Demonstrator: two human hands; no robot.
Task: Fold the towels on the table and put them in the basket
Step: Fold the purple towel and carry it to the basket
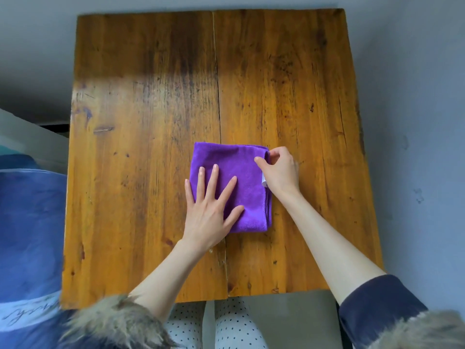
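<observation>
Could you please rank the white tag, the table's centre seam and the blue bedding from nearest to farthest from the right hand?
From the right hand:
1. White tag, on the towel's right edge, against the hand.
2. Centre seam, left of the hand, running under the towel.
3. Blue bedding, beyond the table's left edge.

Left hand [210, 212] hides the towel's [239, 172] near-left corner, perhaps folded.
</observation>
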